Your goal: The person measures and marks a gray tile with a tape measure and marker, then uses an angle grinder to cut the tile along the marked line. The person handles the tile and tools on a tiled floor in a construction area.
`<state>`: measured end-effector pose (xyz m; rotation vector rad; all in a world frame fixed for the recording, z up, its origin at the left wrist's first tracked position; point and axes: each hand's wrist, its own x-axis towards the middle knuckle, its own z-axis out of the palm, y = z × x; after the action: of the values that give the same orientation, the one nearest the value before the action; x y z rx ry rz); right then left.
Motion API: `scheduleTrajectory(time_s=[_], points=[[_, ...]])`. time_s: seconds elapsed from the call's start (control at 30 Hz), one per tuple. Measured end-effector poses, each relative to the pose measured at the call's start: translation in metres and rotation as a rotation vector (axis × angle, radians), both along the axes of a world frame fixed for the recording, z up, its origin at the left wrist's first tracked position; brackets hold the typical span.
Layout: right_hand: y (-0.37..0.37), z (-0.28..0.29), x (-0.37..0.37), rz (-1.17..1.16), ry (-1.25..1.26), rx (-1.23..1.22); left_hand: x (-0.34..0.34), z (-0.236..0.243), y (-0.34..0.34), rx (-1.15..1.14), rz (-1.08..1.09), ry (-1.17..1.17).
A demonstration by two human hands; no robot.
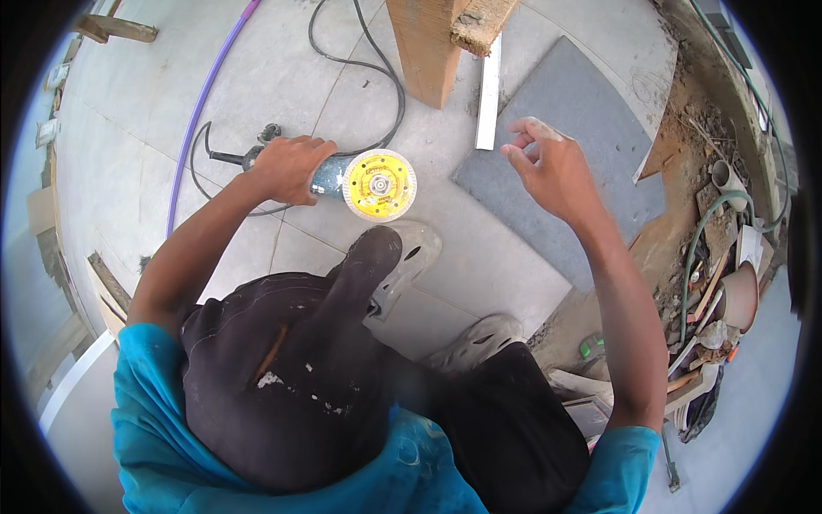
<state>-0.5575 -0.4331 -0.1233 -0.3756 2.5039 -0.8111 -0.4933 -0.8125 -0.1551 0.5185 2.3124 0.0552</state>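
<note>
My left hand point(295, 170) is wrapped round the blue body of an angle grinder point(329, 182), held above the light grey tiled floor. Its yellow cutting disc point(379, 185) faces up, with a pale rim, and looks still. From the grinder's rear, a black power cord point(402, 96) loops away across the floor. Over a dark grey tile point(591, 103), my right hand point(552, 167) hovers with fingers half curled and a gap at the thumb; nothing shows in it. Beside that tile lies a straight silvery-white bar point(488, 103).
A wooden post point(425, 51) stands ahead. At the left, a purple hose point(199, 111) crosses the floor. Rubble, a clay-coloured pot point(738, 297) and a green hose point(692, 257) lie along the right side. My shoes point(411, 257) are close below the disc.
</note>
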Motion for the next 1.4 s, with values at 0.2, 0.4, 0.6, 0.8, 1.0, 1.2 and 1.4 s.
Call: scheduleTrajectory(time_s=[0.2, 0.4, 0.6, 0.8, 1.0, 1.2, 1.4], points=[[-0.059, -0.05, 0.018, 0.224, -0.109, 0.045, 0.052, 0.047, -0.078, 0.182, 0.385, 0.069], [-0.178, -0.108, 0.055, 0.733, 0.421, 0.165, 0.1, 0.127, -0.08, 0.396, 0.76, 0.248], [-0.207, -0.113, 0.081, 1.04, 0.145, 0.22, 0.102, 0.159, -0.087, 0.977, 0.943, 0.194], [-0.114, -0.007, 0.067, 0.455, 0.05, -0.407, 0.07, 0.205, -0.069, 1.303, 0.975, 0.171], [-0.027, 0.077, 0.131, 0.082, -0.084, -0.663, 0.023, 0.214, -0.024, 1.504, 0.65, -0.177], [0.002, 0.133, 0.192, 0.053, -0.308, -0.766, -0.039, 0.223, 0.028, 1.489, 0.428, -0.974], [0.041, 0.262, 0.254, -0.276, 0.067, -0.355, -0.036, 0.22, 0.195, 1.421, 0.09, -1.408]])
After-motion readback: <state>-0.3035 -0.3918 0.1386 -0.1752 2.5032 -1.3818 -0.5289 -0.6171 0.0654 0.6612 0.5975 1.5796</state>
